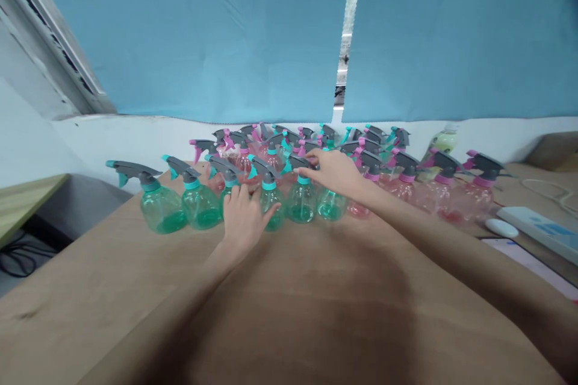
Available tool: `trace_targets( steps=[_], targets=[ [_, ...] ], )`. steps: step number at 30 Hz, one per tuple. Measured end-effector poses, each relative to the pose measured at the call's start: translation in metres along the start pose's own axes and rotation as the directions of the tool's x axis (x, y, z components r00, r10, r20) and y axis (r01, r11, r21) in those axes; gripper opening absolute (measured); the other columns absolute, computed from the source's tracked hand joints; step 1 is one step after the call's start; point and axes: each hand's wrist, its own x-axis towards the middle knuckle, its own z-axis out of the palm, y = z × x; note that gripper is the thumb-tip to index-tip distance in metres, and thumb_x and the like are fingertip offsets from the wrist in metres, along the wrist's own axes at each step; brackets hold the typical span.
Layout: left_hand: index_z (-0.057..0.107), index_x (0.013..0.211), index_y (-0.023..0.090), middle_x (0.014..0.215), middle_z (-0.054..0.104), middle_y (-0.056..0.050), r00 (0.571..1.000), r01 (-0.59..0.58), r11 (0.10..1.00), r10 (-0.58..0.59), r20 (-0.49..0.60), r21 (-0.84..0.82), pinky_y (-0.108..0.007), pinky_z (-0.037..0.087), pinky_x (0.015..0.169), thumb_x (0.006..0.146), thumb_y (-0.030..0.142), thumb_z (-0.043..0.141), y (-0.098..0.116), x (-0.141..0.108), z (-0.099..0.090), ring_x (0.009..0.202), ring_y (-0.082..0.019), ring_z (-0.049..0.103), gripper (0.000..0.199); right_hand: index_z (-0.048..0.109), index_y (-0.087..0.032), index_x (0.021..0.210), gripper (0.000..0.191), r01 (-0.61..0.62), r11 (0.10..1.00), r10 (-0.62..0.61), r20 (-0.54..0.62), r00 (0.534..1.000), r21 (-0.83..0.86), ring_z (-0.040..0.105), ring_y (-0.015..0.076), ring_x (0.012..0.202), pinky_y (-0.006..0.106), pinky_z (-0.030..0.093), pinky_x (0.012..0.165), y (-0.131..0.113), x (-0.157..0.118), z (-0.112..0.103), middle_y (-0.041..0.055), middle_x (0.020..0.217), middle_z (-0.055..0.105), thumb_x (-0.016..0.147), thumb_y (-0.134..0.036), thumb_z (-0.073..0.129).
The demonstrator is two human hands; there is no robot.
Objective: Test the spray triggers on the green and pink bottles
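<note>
A front row of spray bottles stands on the wooden table point(289, 300), green ones on the left and pink ones on the right. My left hand point(241, 216) is among the green bottles, its thumb spread from the fingers across the front of one green spray bottle point(272, 197). Its fingertips are partly hidden between that bottle and the green bottle point(229, 183) to its left. My right hand point(332, 171) pinches the grey trigger head of another green spray bottle point(301, 199) between thumb and fingers. Another green bottle point(332, 203) stands just below my right hand.
Several more bottles point(271, 156) crowd behind the front row, against the white wall. At the right lie a white mouse point(502, 228), a phone point(533, 261) and a white box point(539, 228). A pale green bottle point(446, 141) stands at the back right. Blue sheeting point(203, 35) covers the upper wall.
</note>
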Motion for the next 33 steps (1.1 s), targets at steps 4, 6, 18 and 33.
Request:
trace_targets(
  steps=[4,6,18,33],
  targets=[
    [0.053,0.118,0.017,0.098,0.053,-0.015,1.0,-0.008,0.999,0.008,0.0,0.035,-0.044,0.035,0.078,0.082,0.054,0.05,-0.001,0.004,0.0,0.097,-0.035,0.045,0.052,0.062,-0.022,0.098,0.043,0.01,0.999,-0.009,0.039,0.999,-0.039,0.061,0.0271,0.079,0.034,0.039,0.058,0.0,0.0,0.006,0.0094,0.085,0.067,0.079,-0.055,0.044],
    [0.052,0.12,0.016,0.099,0.053,-0.016,1.0,-0.013,0.999,0.012,0.01,0.051,-0.044,0.035,0.078,0.082,0.055,0.049,-0.001,0.006,0.001,0.097,-0.036,0.045,0.055,0.063,-0.022,0.091,0.037,0.013,0.999,-0.012,0.041,0.999,-0.039,0.061,0.0255,0.076,0.032,0.038,0.055,0.001,-0.001,0.008,0.008,0.081,0.067,0.08,-0.052,0.044],
    [0.05,0.12,0.015,0.088,0.052,-0.012,0.999,0.05,0.997,-0.048,0.025,-0.057,-0.043,0.036,0.077,0.088,0.051,0.04,0.01,-0.022,-0.014,0.093,-0.033,0.047,0.05,0.062,-0.022,0.081,0.031,0.011,1.0,-0.012,0.037,0.999,0.015,0.06,0.0224,0.073,0.03,0.035,0.054,0.004,-0.01,0.003,0.0059,0.074,0.065,0.081,-0.049,0.045],
    [0.023,0.136,0.023,0.133,0.039,-0.012,0.924,0.236,0.563,0.121,0.362,-0.792,-0.047,0.033,0.096,0.074,0.044,0.064,0.093,-0.068,-0.01,0.123,-0.028,0.037,0.077,0.06,-0.021,0.076,0.03,0.015,0.934,-0.051,0.091,0.995,0.357,0.057,0.0148,0.066,0.029,0.038,0.059,0.022,-0.092,-0.043,0.0004,0.075,0.064,0.079,-0.049,0.049]
  ],
)
